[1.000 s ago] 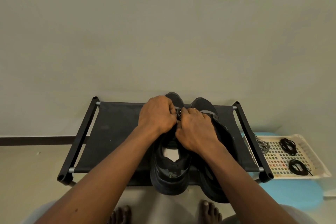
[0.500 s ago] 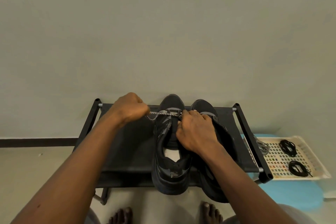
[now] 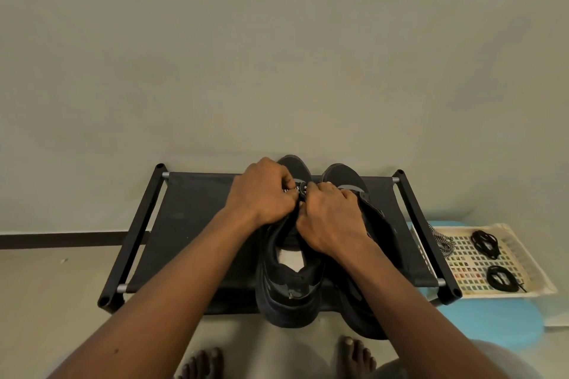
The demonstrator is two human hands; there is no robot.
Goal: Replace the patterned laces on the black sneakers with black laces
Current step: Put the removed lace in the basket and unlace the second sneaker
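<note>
Our left hand (image 3: 261, 191) has come back from the rack's (image 3: 197, 224) left half, where it was drawing a stretch of lace (image 3: 296, 189) taut, and now sits knuckle to knuckle with our right hand (image 3: 331, 218) over the rack's middle. The left fingers are curled and pinch the lace, of which only a short speckled bit shows between the two hands. The right fingers are curled too and clamp the same lace where it meets the left sneaker (image 3: 289, 292), near its toe end.

That sneaker stands on the rack's cloth shelf, toe at the rack's far bar and heel overhanging its near edge. The right sneaker (image 3: 345, 175) stands just beside it, towards the rack's right end, mostly hidden under our right forearm.

Just past the rack's right end, a pale slotted tray (image 3: 535, 268) rests on a blue stool (image 3: 492, 326). In it lie two coiled black laces (image 3: 485, 244), and a loose lace (image 3: 443, 243), patterned, lies closest to the rack. Our bare feet (image 3: 200, 363) show on the floor in front of the rack.
</note>
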